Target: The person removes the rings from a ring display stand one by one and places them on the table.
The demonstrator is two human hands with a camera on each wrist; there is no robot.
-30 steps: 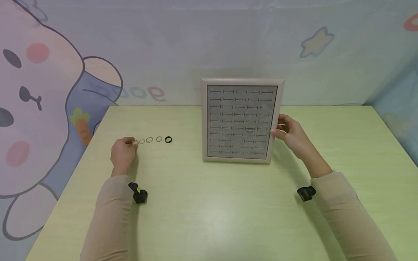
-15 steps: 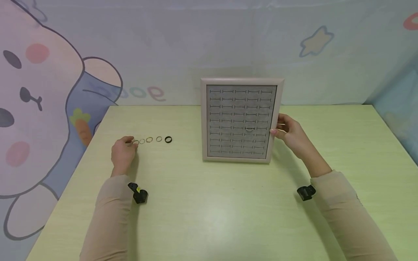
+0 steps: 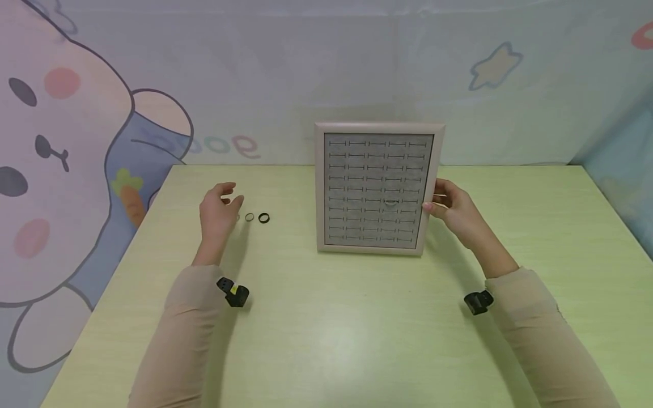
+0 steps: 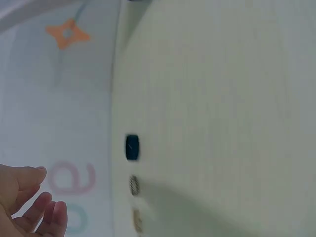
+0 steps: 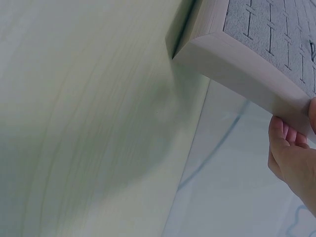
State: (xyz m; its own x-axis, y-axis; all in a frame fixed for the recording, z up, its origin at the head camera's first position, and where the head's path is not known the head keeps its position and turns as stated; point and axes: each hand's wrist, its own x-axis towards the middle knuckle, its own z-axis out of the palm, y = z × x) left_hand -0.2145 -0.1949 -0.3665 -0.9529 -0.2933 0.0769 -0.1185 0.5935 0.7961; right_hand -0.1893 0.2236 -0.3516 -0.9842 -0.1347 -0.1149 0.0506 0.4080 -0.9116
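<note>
My right hand grips the right edge of an upright framed ring display board, thumb on the front and fingers behind. The grey slotted panel carries one silver ring right of its middle. My left hand hovers over the row of rings on the table, thumb and fingers apart; nothing shows between them in the left wrist view. A black ring and a thin ring lie to its right. A gold-toned ring shows beyond a silver patterned ring; my hand hides other rings.
The pale wood-grain table ends at a wall covering with cartoon prints, close behind the display board. Small black wrist cameras stick out from both sleeves.
My left hand has moved from the left end of the ring row to the right and away from me, its thumb and fingers parting. The right hand and display board have stayed put.
</note>
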